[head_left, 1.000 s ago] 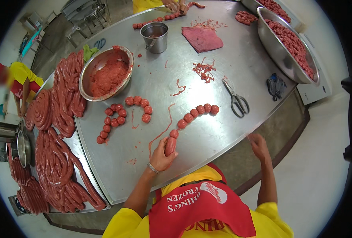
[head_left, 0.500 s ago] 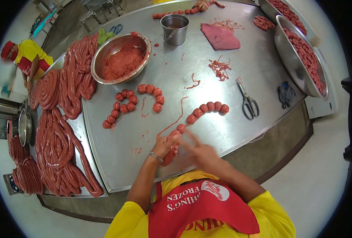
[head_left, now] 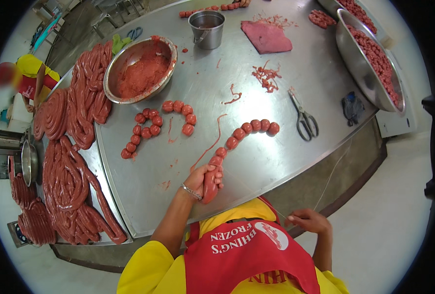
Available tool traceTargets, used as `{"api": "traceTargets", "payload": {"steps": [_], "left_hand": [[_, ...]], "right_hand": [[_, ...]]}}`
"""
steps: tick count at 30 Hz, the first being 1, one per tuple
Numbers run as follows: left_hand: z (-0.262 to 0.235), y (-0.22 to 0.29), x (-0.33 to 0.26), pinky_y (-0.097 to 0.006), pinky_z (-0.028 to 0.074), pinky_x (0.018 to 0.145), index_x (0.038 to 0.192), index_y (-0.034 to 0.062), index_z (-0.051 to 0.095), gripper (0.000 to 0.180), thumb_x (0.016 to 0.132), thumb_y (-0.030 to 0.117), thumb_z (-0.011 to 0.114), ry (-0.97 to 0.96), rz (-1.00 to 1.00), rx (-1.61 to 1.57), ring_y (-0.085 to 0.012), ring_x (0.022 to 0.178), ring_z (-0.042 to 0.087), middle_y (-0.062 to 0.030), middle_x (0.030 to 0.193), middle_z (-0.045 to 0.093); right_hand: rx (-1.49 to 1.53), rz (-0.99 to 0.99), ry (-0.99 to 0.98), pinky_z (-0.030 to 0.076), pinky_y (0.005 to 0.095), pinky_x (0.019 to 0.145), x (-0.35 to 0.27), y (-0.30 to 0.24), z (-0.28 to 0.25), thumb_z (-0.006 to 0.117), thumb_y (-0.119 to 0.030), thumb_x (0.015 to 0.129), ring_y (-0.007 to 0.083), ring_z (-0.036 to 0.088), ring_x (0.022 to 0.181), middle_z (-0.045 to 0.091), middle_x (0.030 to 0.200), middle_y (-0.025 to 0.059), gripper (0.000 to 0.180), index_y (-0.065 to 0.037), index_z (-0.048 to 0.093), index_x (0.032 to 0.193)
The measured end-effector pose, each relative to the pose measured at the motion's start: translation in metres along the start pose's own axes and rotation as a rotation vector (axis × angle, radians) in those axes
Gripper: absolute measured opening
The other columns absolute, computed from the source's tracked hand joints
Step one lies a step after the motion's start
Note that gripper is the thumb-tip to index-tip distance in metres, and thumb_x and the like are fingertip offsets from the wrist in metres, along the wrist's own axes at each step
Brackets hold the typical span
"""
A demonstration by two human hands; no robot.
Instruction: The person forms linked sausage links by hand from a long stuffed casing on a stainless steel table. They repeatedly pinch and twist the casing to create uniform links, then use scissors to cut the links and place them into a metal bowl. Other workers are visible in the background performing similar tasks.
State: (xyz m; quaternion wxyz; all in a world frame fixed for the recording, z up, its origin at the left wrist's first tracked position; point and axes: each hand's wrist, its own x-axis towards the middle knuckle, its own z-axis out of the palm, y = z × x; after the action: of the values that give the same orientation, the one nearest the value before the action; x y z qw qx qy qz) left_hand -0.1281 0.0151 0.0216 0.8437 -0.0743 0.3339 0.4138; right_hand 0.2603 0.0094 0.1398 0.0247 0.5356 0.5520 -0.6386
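The right hand [head_left: 309, 220] was drawn back below the table edge, fingers pinched on a thin string [head_left: 331, 172] running up toward the table. The left hand [head_left: 203, 177] was wrapped around the untied end of a red sausage chain [head_left: 242, 133], whose tied round links curved away up and to the right of it over the steel table [head_left: 276, 152]. Scissors [head_left: 303, 119] lay further right. Left of that hand lay long uncut sausage coils [head_left: 73, 181]. Beyond, another linked chain [head_left: 151, 128], then a steel bowl of red meat [head_left: 140, 69] and a small metal pail [head_left: 207, 28].
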Motion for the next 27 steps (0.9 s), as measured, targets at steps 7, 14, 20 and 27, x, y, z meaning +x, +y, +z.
{"api": "traceTargets", "payload": {"steps": [7, 14, 20, 27], "left_hand": [[-0.025, -0.001, 0.02, -0.034, 0.047, 0.068, 0.107, 0.0014, 0.052, 0.037, 0.088, 0.032, 0.042, -0.384, -0.081, -0.31, -0.0162, 0.068, 0.052, -0.0074, 0.086, 0.054], [0.005, 0.012, -0.036, -0.035, 0.056, 0.076, 0.126, -0.001, 0.048, 0.044, 0.098, 0.032, 0.053, 0.112, 0.44, 0.66, -0.0202, 0.088, 0.064, -0.0147, 0.113, 0.06], [-0.021, -0.006, -0.032, -0.029, 0.054, 0.059, 0.112, 0.0022, 0.052, 0.035, 0.097, 0.033, 0.058, 0.117, 0.249, 0.436, -0.0132, 0.063, 0.06, -0.0053, 0.085, 0.061], [-0.015, -0.022, -0.019, -0.026, 0.047, 0.052, 0.106, 0.0027, 0.051, 0.038, 0.097, 0.04, 0.057, -0.052, 0.173, 0.044, -0.0103, 0.057, 0.052, -0.0029, 0.078, 0.055]], "right_hand": [[-0.026, 0.32, 0.253, 0.042, 0.0245, 0.062, 0.036, 0.139, -0.002, 0.067, -0.04, 0.086, 0.011, 0.054, 0.068, 0.061, 0.076, -0.0007, 0.036, -0.005, 0.069, 0.092], [0.207, 0.167, 0.625, 0.041, 0.0245, 0.058, 0.049, 0.072, -0.05, 0.063, -0.032, 0.09, 0.0099, 0.053, 0.066, 0.059, 0.073, 0.0007, 0.033, -0.002, 0.068, 0.101], [-0.734, -0.245, 0.598, 0.049, 0.0452, 0.087, 0.15, -0.029, -0.06, 0.07, -0.01, 0.074, 0.0387, 0.058, 0.101, 0.058, 0.108, 0.0216, 0.05, -0.007, 0.058, 0.122], [-1.096, -0.468, 0.507, 0.054, 0.0434, 0.07, 0.26, -0.127, -0.026, 0.062, -0.012, 0.08, 0.0326, 0.068, 0.084, 0.066, 0.094, 0.0098, 0.03, -0.016, 0.06, 0.11]]}}
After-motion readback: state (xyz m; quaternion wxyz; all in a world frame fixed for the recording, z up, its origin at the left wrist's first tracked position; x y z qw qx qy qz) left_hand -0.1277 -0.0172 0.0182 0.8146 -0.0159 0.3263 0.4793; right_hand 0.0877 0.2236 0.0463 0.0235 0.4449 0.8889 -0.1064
